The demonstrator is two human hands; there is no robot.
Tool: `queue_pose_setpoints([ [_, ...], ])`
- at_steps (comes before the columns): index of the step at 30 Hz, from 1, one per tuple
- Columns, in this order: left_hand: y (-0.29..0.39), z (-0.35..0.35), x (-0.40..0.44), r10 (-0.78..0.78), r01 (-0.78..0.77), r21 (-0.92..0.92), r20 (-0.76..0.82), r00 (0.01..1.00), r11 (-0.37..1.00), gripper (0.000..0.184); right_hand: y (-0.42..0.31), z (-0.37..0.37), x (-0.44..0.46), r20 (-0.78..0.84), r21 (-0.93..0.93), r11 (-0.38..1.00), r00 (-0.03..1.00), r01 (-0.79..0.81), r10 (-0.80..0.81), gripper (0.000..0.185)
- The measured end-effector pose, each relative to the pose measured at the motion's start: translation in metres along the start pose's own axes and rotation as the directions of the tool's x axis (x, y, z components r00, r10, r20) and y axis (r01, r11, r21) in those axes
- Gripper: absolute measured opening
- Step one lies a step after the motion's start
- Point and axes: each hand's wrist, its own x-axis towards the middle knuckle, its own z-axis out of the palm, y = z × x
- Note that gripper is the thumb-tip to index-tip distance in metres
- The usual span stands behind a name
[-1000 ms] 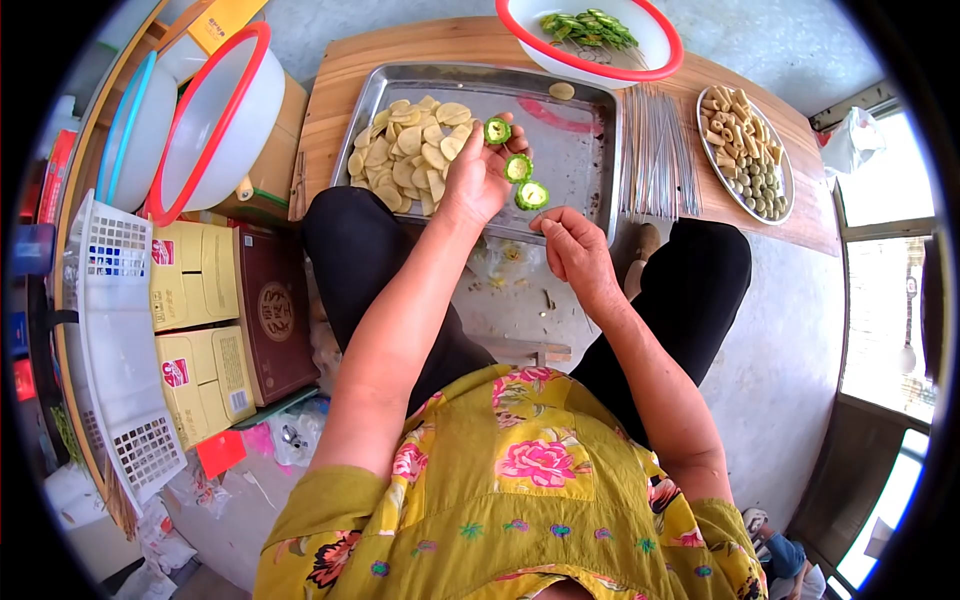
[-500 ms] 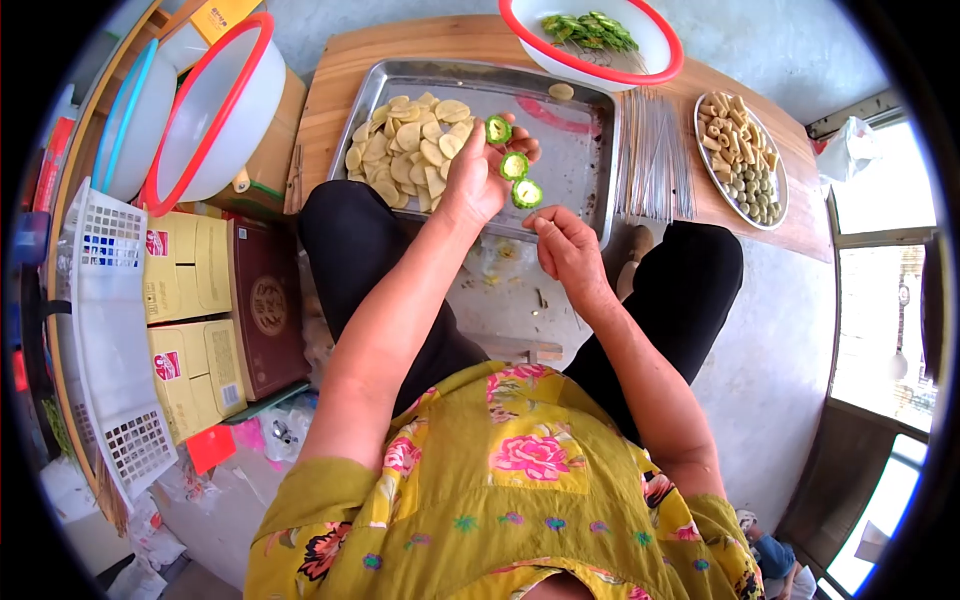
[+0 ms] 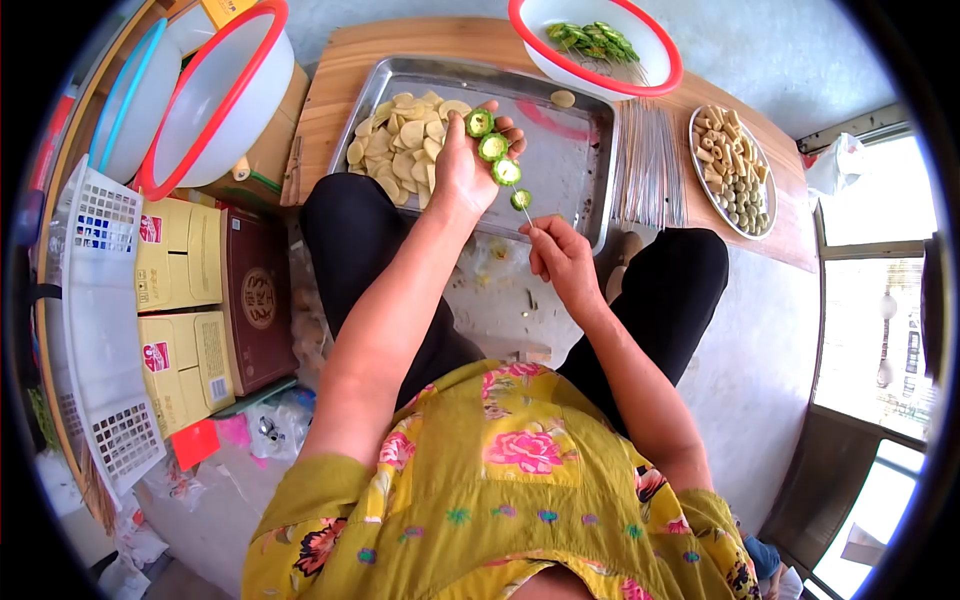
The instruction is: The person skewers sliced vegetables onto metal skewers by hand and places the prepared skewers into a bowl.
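Okay, right fingers (image 3: 545, 232) clamped skewer (image 3: 528, 215), left fingers (image 3: 513, 134) curled round slices (image 3: 493, 147); a crooked push could split slices or prick fingers.

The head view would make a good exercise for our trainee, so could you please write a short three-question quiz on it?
1. Fill in: The right hand pinches a thin ____ that leads up to the lowest green slice.
2. What lies on the table between the metal tray and the oval plate?
3. True or false: The pale slices are piled on the oval plate.

Key:
1. Stick.
2. A bundle of thin sticks.
3. False; they lie in the metal tray.
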Motion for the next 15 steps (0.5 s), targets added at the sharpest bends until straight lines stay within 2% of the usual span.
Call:
queue_pose_setpoints([
  [1, 0.002, 0.003, 0.000, 0.009, -0.007, 0.027, -0.056, 0.998, 1.000, 0.050, -0.002, 0.002, -0.003, -0.002, -0.006, 1.000, 1.000, 0.008, -0.008, 0.018],
  [4, 0.004, 0.005, -0.001, -0.012, 0.019, 0.111, -0.071, 0.997, 0.994, 0.048, -0.011, 0.004, -0.013, -0.054, -0.031, 0.999, 0.999, -0.007, 0.005, 0.014],
  [5, 0.003, 0.012, -0.005, -0.009, 0.021, 0.136, -0.091, 0.996, 0.991, 0.047, -0.015, 0.003, -0.014, -0.053, 0.037, 0.999, 0.999, 0.006, -0.004, 0.013],
  [7, 0.002, 0.018, -0.010, 0.060, -0.013, 0.259, -0.174, 0.983, 0.966, 0.046, -0.019, -0.007, -0.011, -0.062, -0.010, 1.000, 0.998, 0.020, -0.021, 0.014],
  [9, 0.006, 0.027, -0.014, 0.037, 0.053, 0.271, -0.315, 0.948, 0.961, 0.045, -0.031, -0.017, -0.003, -0.101, -0.009, 0.999, 0.994, 0.032, -0.032, 0.014],
  [14, 0.024, 0.037, -0.021, 0.015, 0.054, 0.262, -0.255, 0.967, 0.963, 0.043, -0.066, -0.059, 0.037, -0.168, -0.052, 0.998, 0.985, 0.040, -0.048, 0.016],
  [15, 0.028, 0.039, -0.023, 0.015, 0.053, 0.271, -0.241, 0.970, 0.961, 0.043, -0.070, -0.070, 0.050, -0.189, -0.121, 0.990, 0.977, 0.073, -0.095, 0.017],
])
